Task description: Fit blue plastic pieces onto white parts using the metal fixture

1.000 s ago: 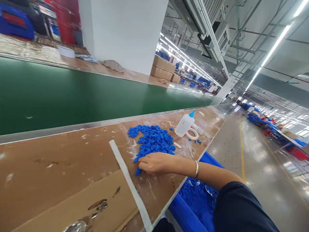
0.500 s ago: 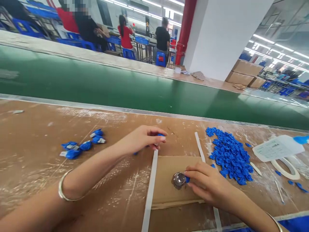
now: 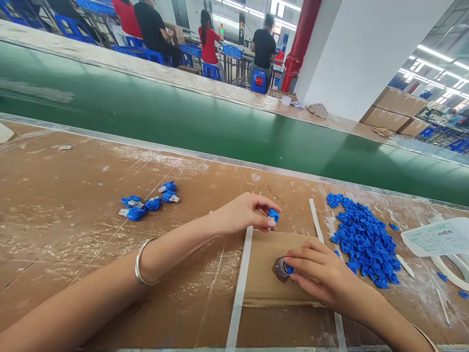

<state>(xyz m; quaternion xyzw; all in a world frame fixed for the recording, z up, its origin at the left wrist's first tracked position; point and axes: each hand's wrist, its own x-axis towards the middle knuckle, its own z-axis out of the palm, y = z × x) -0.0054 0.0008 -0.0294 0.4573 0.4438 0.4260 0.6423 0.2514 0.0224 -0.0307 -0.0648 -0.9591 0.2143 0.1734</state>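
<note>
"Across the green belt (image 3: 234, 129), people (image 3: 210, 44) sit on blue stools (image 3: 210, 72). What do the hands hold over the brown counter (image 3: 190, 274)?"

"Left hand (image 3: 249, 212) has fingers pinching one blue piece (image 3: 273, 215), at twelve o'clock from the small pot (image 3: 281, 267) on the cardboard (image 3: 262, 259). Right hand (image 3: 324, 274) pinches a second blue piece (image 3: 289, 269) at the pot's three o'clock."

"And the others?"

"Blue pile (image 3: 366, 239) lies at two o'clock, blue bundles (image 3: 153, 203) at ten."

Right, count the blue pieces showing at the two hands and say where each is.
2: one blue piece pinched in the left hand, a second blue piece held by the right hand, beside the small round container on the cardboard. The hands may hide more.
</note>
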